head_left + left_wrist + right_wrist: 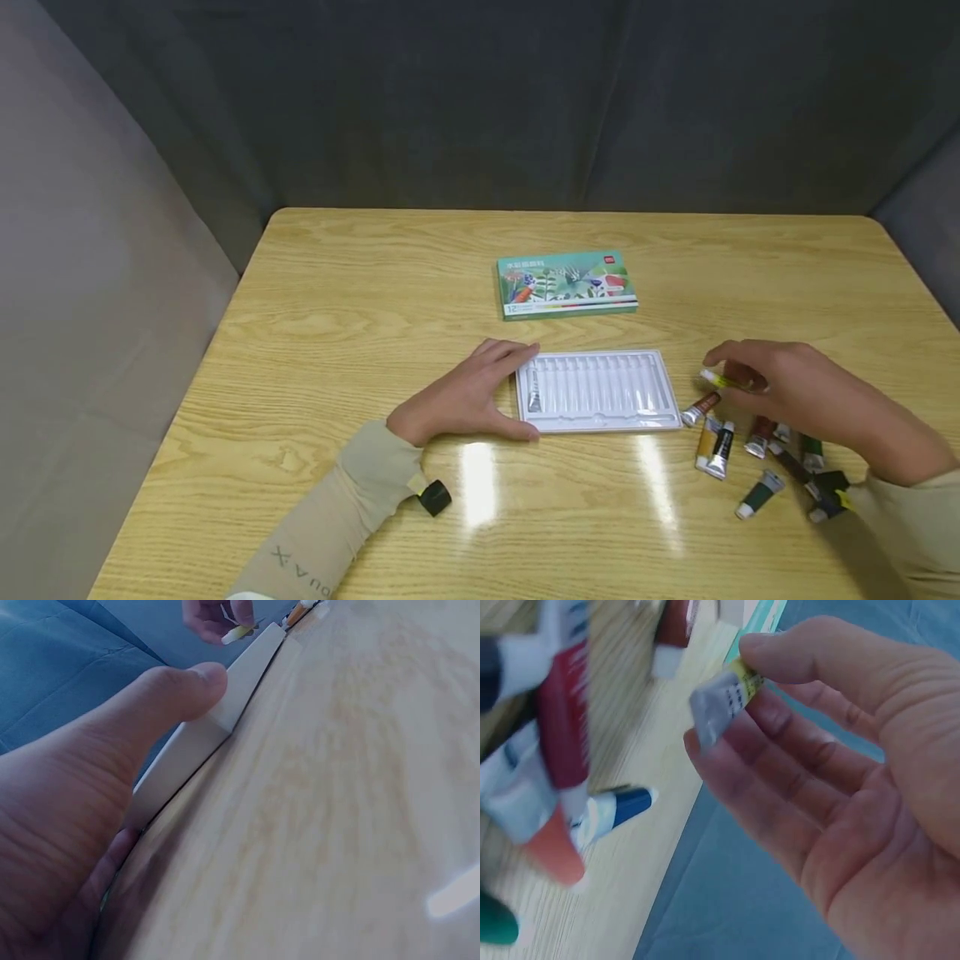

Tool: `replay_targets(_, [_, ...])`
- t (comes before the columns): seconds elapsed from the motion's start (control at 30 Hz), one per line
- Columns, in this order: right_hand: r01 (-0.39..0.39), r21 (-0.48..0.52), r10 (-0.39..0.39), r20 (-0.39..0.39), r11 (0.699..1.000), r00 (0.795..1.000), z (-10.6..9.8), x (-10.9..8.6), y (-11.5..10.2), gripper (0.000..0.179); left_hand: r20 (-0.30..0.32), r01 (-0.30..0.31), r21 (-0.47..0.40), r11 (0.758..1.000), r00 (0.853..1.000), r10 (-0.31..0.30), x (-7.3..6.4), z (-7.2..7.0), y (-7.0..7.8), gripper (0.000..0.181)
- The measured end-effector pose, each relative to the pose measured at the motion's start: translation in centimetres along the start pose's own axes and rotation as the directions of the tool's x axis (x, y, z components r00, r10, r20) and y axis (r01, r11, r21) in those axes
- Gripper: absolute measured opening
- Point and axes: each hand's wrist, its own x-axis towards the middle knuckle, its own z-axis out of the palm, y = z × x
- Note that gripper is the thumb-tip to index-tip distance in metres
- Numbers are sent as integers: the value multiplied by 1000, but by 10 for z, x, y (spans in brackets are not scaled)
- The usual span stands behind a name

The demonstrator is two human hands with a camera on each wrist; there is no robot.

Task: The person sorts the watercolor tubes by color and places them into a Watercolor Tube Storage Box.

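Note:
My left hand (467,390) holds a white tray (600,423) by its left end, the thumb on the near side and the fingers at the far corner. Slots run across the tray, and one silver tube (534,392) lies in the leftmost. In the left wrist view the thumb presses the tray's white side wall (180,761). To the right of the tray, my right hand (787,387) pinches a small yellow paint tube (731,694) between thumb and fingers, above the table. Its white cap points left in the head view, and its silver end shows in the right wrist view.
Several paint tubes lie scattered below the right hand, among them a brown tube (702,408), a black one (722,450) and a dark green one (759,493). Behind the tray lies a green paint box (567,286). A dark curtain (450,108) hangs behind the wooden table (337,292).

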Motion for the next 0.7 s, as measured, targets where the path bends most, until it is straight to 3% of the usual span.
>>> replay_targets(0.2, [111, -20, -113, -119, 994, 986, 3, 9, -10, 46, 1, -2, 8, 1000, 1000, 2, 0, 0, -1, 113])
replay_targets(0.7, [62, 72, -54, -112, 995, 992, 9, 29, -44, 40, 13, 9, 4, 1000, 1000, -9, 0, -1, 0, 113])
